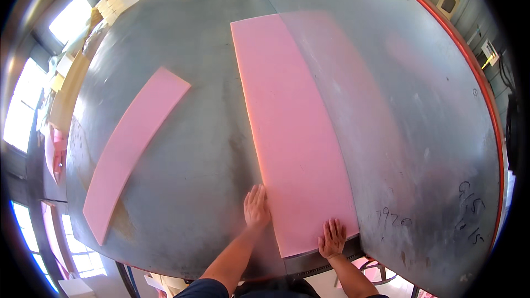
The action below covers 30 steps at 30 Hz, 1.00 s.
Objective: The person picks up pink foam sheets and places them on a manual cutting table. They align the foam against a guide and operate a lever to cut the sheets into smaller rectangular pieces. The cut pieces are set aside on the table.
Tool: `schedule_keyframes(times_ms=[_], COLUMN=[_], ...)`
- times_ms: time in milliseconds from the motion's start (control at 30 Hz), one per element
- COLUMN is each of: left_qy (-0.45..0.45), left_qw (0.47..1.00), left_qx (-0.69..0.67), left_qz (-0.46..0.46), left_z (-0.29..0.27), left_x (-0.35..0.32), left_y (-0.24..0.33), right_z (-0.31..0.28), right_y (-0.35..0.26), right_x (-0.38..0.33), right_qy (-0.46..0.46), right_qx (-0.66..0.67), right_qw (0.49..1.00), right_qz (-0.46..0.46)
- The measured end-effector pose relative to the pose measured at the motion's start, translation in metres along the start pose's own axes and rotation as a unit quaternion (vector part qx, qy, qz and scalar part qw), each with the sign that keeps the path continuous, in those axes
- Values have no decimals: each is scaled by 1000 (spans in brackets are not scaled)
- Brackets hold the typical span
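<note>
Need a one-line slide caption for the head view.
Both hands, left hand and right hand, flat on a wide pink foam sheet on a grey metal table; narrower pink strip lies left.

You have the wide pink foam sheet (292,132) lying flat | long rectangle, smooth matte face, orange-tinged left edge | runs lengthwise away from you on the grey metal counter (430,132) | near end reaches the counter's front edge

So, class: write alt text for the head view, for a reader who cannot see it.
Two bare hands, left hand and right hand, press flat on the near end of a long pink foam sheet on a grey metal table. A narrower pink strip lies apart, left.
</note>
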State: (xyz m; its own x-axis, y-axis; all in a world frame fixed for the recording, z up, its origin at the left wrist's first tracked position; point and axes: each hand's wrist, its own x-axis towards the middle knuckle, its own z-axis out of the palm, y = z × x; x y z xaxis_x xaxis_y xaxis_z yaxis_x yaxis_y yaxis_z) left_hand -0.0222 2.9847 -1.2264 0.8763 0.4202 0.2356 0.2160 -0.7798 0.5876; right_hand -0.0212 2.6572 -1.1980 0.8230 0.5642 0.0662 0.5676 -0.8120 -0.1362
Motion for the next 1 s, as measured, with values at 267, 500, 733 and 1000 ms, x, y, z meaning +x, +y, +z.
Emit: schedule_keyframes(times_ms=[267,500,733,1000], left_qy=[11,8,16,23], left_qw=[1000,999,999,998], left_qx=[23,43,42,55], left_qz=[7,-2,20,10], left_z=[77,121,122,109], left_x=[-3,-20,-32,-82], left_y=[67,97,99,78], right_z=[-4,-1,4,17], right_y=[97,149,149,123], right_x=[-4,-23,-44,-82], right_qy=[1,-2,5,5], right_qx=[18,34,23,27], right_qw=[1000,999,1000,999], right_qz=[-2,-8,-7,-16])
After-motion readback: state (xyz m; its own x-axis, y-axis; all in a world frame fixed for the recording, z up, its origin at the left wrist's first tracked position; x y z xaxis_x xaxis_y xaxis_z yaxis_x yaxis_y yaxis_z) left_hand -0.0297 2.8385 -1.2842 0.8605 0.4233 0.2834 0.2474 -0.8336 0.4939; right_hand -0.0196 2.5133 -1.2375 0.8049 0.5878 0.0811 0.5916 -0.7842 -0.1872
